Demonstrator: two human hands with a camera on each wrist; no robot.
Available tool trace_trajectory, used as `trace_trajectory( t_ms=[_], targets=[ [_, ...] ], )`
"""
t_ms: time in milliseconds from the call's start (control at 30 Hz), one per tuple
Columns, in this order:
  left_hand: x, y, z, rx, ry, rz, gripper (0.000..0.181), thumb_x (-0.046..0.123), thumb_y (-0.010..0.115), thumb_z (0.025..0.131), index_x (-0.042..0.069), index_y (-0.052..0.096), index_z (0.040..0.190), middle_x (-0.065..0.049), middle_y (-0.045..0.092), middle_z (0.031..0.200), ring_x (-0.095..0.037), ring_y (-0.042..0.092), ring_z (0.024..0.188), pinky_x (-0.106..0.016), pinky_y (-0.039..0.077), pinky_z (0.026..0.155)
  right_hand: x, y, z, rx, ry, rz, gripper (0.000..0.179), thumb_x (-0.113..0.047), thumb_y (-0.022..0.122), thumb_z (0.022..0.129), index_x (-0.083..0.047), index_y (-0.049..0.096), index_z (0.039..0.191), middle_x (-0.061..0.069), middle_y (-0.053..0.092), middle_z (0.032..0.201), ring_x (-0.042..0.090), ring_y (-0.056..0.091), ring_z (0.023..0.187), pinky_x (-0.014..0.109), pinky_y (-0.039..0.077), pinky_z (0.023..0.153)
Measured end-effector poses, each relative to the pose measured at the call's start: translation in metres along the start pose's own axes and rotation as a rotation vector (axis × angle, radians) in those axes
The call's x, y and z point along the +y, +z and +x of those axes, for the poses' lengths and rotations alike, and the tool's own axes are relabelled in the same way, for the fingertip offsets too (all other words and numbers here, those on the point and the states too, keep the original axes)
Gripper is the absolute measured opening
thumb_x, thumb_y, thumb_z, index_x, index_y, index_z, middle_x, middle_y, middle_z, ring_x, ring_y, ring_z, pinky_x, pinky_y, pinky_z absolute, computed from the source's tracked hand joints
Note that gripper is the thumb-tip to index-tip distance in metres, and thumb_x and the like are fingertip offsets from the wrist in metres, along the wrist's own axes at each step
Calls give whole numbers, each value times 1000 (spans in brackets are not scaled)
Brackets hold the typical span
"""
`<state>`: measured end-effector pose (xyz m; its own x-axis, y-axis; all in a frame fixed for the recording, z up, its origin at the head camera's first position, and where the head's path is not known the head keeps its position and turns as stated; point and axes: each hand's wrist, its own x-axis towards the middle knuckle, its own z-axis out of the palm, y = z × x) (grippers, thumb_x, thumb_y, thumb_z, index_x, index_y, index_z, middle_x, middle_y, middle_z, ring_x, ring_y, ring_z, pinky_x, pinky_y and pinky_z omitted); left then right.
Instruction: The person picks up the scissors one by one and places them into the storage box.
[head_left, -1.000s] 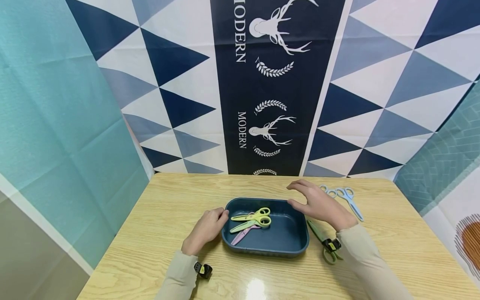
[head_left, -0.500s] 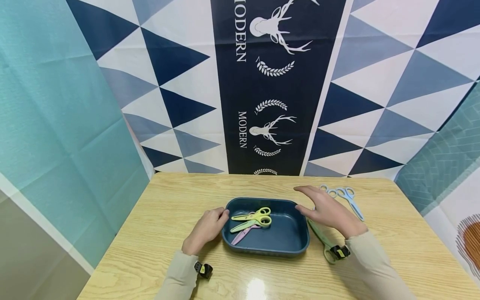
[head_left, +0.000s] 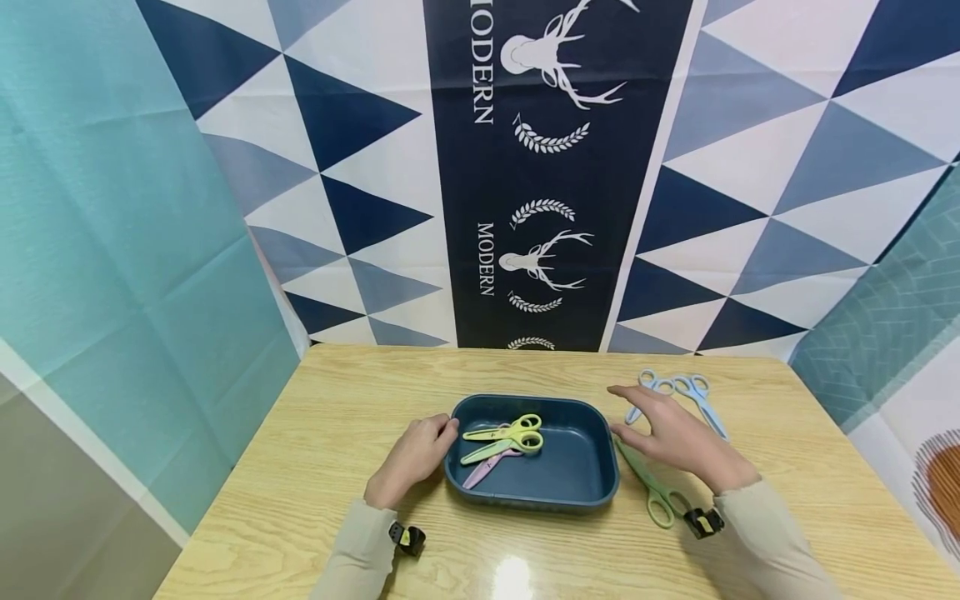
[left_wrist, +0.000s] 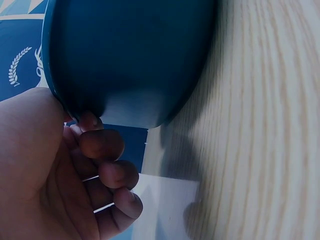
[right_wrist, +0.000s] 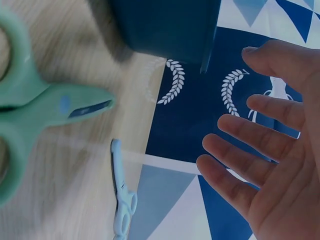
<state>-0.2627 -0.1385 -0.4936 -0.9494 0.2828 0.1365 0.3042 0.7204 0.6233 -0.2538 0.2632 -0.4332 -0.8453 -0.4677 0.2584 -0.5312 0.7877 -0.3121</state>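
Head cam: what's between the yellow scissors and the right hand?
Head view: bare floor of the tray, then its right wall; nothing else shows between the yellow scissors and right hand.

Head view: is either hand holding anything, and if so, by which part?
The left hand grips the blue tray by the rim at its left end. The right hand holds nothing.

Lt wood table (head_left: 337,442) w/ glare (head_left: 512,577), dk panel (head_left: 547,177) w/ 2 deer (head_left: 525,54), teal sheet (head_left: 127,225) at L

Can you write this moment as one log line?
left hand: pinches rim of tray | right hand: near tray, holding nothing | inside tray: overlapping scissors | on table: green scissors, blue scissors
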Motion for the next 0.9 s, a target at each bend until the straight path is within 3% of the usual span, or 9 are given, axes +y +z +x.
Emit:
trace_trajectory(
  t_ms=[900],
  targets=[
    [-3, 0, 0, 1, 3, 4, 36, 30, 44, 110, 17, 54, 78, 5, 41, 65, -8, 43, 58, -23, 37, 57, 6, 9, -41, -18, 37, -39, 41, -21, 71, 97, -3, 64, 134, 16, 68, 131, 38, 65, 122, 55, 51, 98]
  ],
)
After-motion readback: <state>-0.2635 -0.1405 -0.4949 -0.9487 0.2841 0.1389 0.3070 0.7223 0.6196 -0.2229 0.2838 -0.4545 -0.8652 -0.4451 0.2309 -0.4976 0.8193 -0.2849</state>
